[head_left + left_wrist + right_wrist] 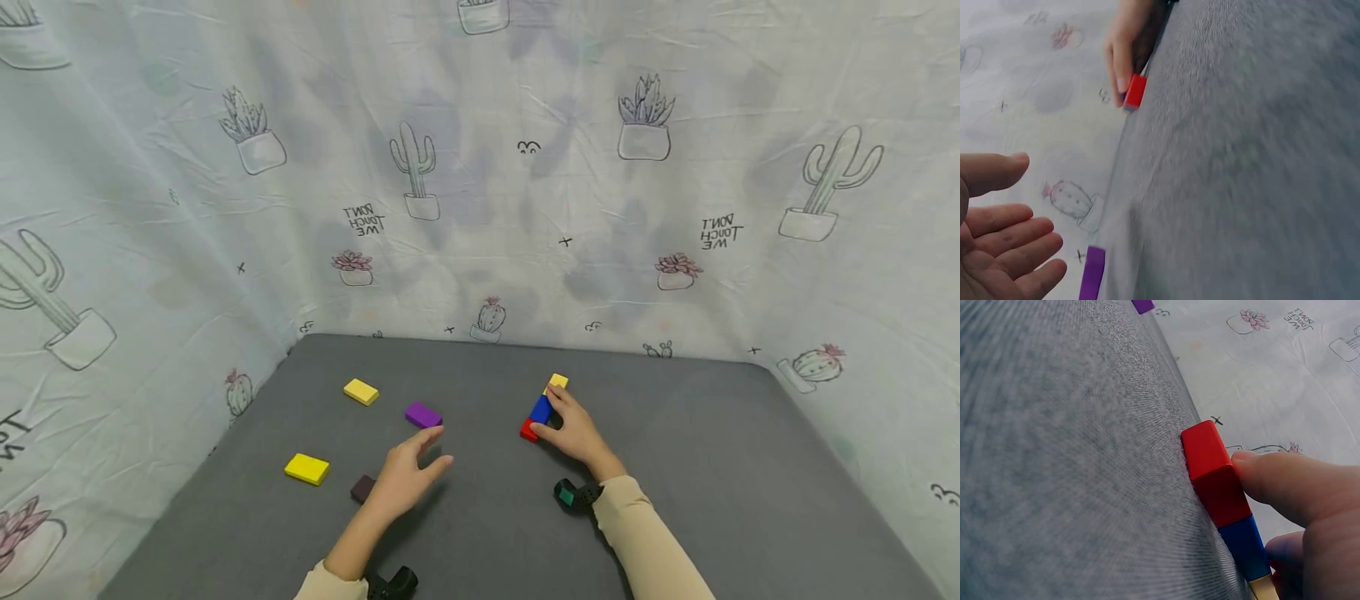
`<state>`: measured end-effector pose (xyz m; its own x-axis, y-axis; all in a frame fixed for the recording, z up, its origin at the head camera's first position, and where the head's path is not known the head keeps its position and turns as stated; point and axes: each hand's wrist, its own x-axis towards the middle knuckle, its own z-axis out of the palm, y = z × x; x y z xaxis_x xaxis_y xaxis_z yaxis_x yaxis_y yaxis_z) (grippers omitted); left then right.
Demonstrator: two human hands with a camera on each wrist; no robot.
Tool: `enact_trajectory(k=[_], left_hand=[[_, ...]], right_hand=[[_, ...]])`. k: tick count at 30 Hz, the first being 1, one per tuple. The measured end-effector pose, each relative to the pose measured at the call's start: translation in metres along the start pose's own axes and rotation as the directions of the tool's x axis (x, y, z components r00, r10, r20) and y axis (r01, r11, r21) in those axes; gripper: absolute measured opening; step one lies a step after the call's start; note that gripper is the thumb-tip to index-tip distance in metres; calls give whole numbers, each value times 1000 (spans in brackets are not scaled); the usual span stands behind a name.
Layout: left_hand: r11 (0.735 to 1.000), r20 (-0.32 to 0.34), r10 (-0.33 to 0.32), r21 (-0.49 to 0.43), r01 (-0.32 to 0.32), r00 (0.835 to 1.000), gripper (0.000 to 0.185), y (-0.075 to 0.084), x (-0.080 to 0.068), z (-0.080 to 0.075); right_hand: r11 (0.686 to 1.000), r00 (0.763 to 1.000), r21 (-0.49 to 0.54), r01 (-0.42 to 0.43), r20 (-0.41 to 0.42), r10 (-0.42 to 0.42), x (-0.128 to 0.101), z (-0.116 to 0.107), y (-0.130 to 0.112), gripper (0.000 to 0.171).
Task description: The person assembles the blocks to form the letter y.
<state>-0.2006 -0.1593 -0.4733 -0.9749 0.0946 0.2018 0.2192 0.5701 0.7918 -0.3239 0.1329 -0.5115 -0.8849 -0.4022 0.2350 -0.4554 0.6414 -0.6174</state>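
We see a matt grey table (487,517) covered in a finely woven cloth, slightly rough. The red block (1211,472), blue block (1244,544) and purple block (423,414) look smooth and painted, with a faint sheen. The backdrop sheet (480,167) is thin, creased printed cloth.

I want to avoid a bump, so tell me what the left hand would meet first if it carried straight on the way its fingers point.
The left hand is open, fingers aimed forward and a little right. The purple block lies just ahead of the fingertips, so it would probably be met first, though the hand's height above the mat is hard to judge.
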Motion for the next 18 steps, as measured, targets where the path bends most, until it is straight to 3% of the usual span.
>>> enact_trajectory(k=[7, 13, 18], left_hand=[[995, -92, -83, 55, 88, 992, 50, -7, -25, -21], [977, -156, -163, 113, 182, 974, 51, -16, -48, -40], [953, -166, -235, 153, 260, 958, 56, -21, -62, -56]], right_hand=[[1000, 1000, -13, -14, 10, 14, -4, 3, 0, 79], [1000, 1000, 0, -19, 5, 19, -3, 4, -1, 77], [1000, 1000, -18, -12, -4, 12, -2, 3, 1, 79]])
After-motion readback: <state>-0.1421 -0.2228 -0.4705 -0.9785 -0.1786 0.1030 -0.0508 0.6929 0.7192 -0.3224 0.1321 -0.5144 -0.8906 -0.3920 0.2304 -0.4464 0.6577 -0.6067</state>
